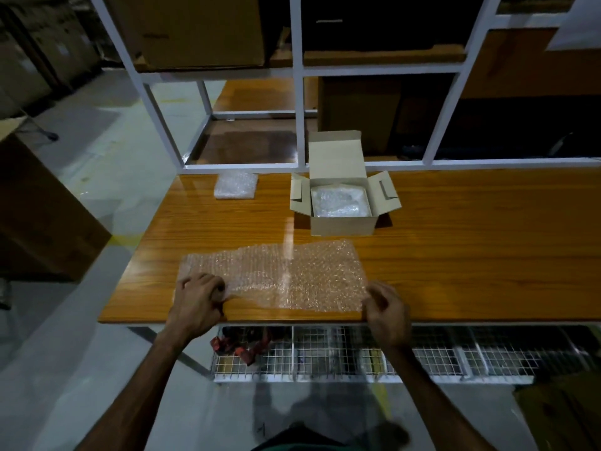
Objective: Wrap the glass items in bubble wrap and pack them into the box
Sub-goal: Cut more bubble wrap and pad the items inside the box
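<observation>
A clear sheet of bubble wrap (279, 275) lies flat on the wooden table (471, 249) near its front edge. My left hand (198, 301) pinches the sheet's near left corner. At the near right corner my right hand (387, 312) grips the sheet, fingers curled. Behind the sheet stands a small cardboard box (343, 224) with its flaps open; a bubble-wrapped bundle (340, 201) lies inside it. Another bubble-wrapped bundle (235, 185) sits at the table's far left. No bare glass shows.
A white metal shelf frame (299, 92) rises behind the table, with large cardboard cartons (201, 27) on it. Wire mesh baskets (357, 353) hang under the table's front edge, one holding a red item (240, 345). Grey floor lies to the left.
</observation>
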`<state>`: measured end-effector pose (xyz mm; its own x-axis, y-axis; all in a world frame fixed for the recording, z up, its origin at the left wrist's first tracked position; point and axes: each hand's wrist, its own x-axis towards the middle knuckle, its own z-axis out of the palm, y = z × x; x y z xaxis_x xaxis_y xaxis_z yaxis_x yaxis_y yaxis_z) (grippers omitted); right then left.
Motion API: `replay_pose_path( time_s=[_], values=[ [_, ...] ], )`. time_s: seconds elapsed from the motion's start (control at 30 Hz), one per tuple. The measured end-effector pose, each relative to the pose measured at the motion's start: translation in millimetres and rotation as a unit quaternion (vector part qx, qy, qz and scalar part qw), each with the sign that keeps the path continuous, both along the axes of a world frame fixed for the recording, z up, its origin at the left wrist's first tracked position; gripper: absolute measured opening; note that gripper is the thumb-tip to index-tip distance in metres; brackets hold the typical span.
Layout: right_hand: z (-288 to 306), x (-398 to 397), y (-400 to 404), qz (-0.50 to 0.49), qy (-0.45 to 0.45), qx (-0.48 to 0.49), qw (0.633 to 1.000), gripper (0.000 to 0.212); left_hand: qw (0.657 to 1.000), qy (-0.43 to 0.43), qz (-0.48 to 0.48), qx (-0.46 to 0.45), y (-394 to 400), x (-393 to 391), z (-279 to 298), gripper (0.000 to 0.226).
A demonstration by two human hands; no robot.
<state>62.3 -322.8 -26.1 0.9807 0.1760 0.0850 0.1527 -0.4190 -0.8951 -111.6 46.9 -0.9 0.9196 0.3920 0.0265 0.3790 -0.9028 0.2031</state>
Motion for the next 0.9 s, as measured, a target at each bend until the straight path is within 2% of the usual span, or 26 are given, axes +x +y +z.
replay_pose_path(
  time_s=[0.03,0.07,0.17,0.2,0.23,0.33,0.4,0.5,0.57,0.67,0.77,0.9],
  values=[
    [-4.4,1.0,-1.6,0.013,-0.019,-0.038,0.999,0.030,1.000,-0.001,0.008,-0.004,-3.8,-0.2,0.9,0.016],
    [-8.8,1.3,-2.0,0.029,-0.053,-0.085,0.995,0.034,1.000,-0.002,0.022,-0.004,-7.8,-0.3,2.1,0.015],
    [-20.9,3.9,7.7,0.112,-0.221,-0.152,0.957,0.037,0.993,-0.021,0.114,-0.030,-13.0,-3.4,2.8,0.036],
    [-21.6,5.0,14.1,0.145,-0.263,-0.160,0.940,0.038,0.985,-0.033,0.164,-0.037,-13.0,-4.5,3.2,0.040],
    [-20.4,6.6,20.8,0.182,-0.268,-0.174,0.930,0.042,0.975,-0.040,0.216,-0.036,-12.9,-5.4,2.7,0.042],
    [-24.8,14.5,30.6,0.250,-0.148,-0.275,0.917,0.056,0.940,0.009,0.339,-0.033,-16.7,-6.4,5.0,0.047],
    [-35.1,15.7,27.0,0.248,-0.131,-0.334,0.900,0.060,0.920,0.021,0.384,-0.071,-8.2,-5.7,2.4,0.057],
    [-37.8,11.4,15.5,0.229,-0.149,-0.347,0.897,0.059,0.885,0.021,0.437,-0.158,28.4,-7.0,-24.2,0.073],
    [-33.3,10.6,11.1,0.227,-0.132,-0.355,0.897,0.058,0.865,0.006,0.456,-0.211,53.4,-8.9,-44.8,0.067],
    [-22.3,11.2,10.8,0.235,-0.098,-0.372,0.893,0.061,0.844,-0.022,0.456,-0.282,55.9,-9.7,-35.2,0.041],
    [-16.0,15.0,8.6,0.247,-0.080,-0.382,0.887,0.065,0.825,-0.055,0.452,-0.334,41.8,-9.0,-6.5,0.040],
    [-12.1,21.9,6.3,0.259,-0.058,-0.383,0.885,0.068,0.799,-0.140,0.431,-0.396,30.2,-0.8,15.6,0.016]
  ],
)
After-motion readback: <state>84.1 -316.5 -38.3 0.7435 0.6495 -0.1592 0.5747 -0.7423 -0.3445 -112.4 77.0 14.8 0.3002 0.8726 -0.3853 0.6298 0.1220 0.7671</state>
